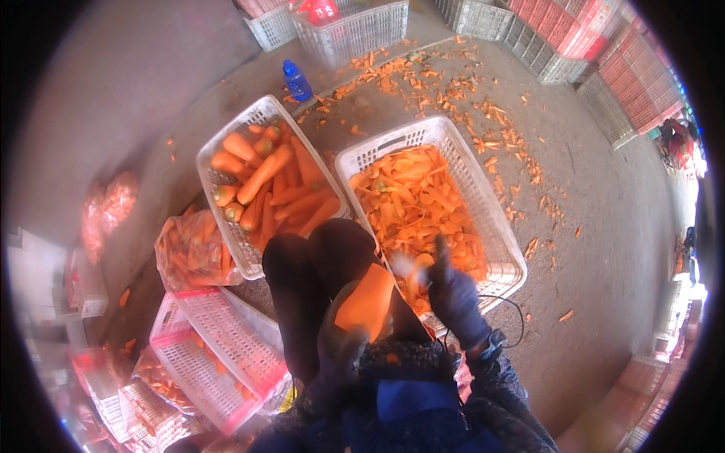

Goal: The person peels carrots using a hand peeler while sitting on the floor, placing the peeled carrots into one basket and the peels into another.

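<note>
My left hand [344, 346], in a dark glove, grips a thick, smooth orange carrot [368, 303] above my lap. My right hand [457, 300], also gloved, is to its right over the edge of a white plastic crate [491, 206]. From that hand juts a pale, motion-blurred hand tool [409, 267], which looks like a peeler, apart from the carrot. Orange carrot peelings [416, 198] fill much of this crate. Left of it, beyond my knees, a second white crate [205, 170] holds several whole carrots [265, 172].
A clear bag of carrots [195, 249] and pink-and-white crates [224, 340] lie to my left. The blue bottle [297, 82] stands ahead. Scattered peelings [453, 90] litter the concrete floor [589, 238]. Stacked crates [640, 85] line the far right. A dark cord [522, 317] loops by my right wrist.
</note>
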The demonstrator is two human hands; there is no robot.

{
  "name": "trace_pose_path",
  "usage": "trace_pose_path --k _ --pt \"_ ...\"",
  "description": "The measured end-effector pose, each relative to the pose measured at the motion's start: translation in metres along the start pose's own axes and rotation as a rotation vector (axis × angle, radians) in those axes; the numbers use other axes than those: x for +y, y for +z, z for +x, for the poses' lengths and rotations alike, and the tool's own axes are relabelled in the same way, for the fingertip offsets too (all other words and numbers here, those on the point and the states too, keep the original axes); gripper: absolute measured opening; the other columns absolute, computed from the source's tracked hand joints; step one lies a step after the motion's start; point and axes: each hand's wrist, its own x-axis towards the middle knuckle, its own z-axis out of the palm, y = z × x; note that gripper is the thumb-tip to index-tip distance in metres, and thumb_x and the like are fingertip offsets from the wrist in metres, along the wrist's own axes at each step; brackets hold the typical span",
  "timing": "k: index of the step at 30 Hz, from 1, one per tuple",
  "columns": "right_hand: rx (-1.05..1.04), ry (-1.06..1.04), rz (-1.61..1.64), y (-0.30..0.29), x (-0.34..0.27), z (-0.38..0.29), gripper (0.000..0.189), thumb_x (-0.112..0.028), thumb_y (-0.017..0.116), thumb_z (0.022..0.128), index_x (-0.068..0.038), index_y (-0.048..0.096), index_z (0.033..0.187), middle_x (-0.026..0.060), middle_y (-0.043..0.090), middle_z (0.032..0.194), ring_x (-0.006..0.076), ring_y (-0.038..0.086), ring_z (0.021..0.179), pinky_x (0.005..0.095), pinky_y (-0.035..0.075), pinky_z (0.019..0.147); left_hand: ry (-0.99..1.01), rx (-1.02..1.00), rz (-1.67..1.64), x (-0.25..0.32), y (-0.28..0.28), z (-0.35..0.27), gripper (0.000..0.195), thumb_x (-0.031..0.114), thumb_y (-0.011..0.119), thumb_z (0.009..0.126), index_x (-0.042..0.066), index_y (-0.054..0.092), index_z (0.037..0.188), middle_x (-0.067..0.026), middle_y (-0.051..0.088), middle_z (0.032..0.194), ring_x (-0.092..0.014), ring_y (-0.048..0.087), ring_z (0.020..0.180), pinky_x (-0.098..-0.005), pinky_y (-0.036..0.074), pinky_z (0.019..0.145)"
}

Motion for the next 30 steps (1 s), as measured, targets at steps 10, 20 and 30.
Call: trace_pose_path --k 10,20,30 --pt "0.023 -0.13 -0.108 0.005 -0.017 0.019 0.078 -0.015 0.066 0.094 0.01 0.029 0.158 0.0111 0.064 0.072 0.025 0.064 0.058 0.0394 0.05 0.054 0.008 0.015 0.006 0.001 0.0 0.002 0.063 0.045 0.041 0.112 0.003 0.031 0.157 -0.0166 0.057 0.14 -0.026 0.059 0.125 -0.0428 0.047 0.11" --pt "-0.207 -0.179 0.062 -0.024 -0.022 0.011 0.074 -0.018 0.063 0.092 0.011 0.035 0.154 0.0123 0.068 0.087 0.0245 0.066 0.065 0.04 0.052 0.058 0.019 0.034 0.003 0.002 -0.002 0.003 0.063 0.045 0.042 0.112 0.002 0.032 0.157 -0.017 0.057 0.14 -0.027 0.059 0.126 -0.043 0.046 0.11" --pt "-0.063 -0.214 -0.037 -0.003 -0.023 0.027 0.082 -0.014 0.066 0.091 0.007 0.027 0.16 0.0114 0.064 0.077 0.0256 0.063 0.058 0.0398 0.049 0.053 0.008 0.022 -0.01 0.005 -0.005 -0.002 0.062 0.045 0.043 0.112 0.002 0.034 0.156 -0.0174 0.057 0.14 -0.027 0.059 0.126 -0.0432 0.046 0.111"
